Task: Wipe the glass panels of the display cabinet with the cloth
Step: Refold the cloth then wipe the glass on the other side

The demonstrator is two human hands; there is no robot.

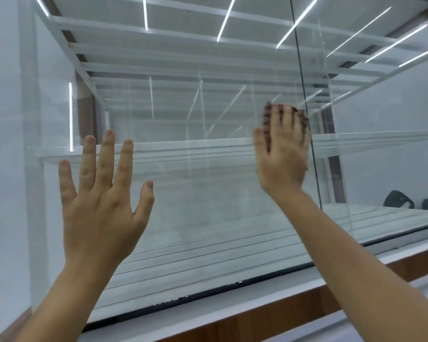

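- Right hand point(283, 150) flat, fingers straight up, pressing brown cloth point(300, 117) against glass panel point(208, 181); nothing clenched.
- Cloth bunched under the fingertips, beside the vertical panel edge; long axis unclear.
- Left hand point(99, 193) spread open, fingers upward, holding nothing.

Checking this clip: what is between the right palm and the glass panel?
In the head view, a dark brown cloth lies between the right hand and the glass panel; its edges show past the straight fingertips.
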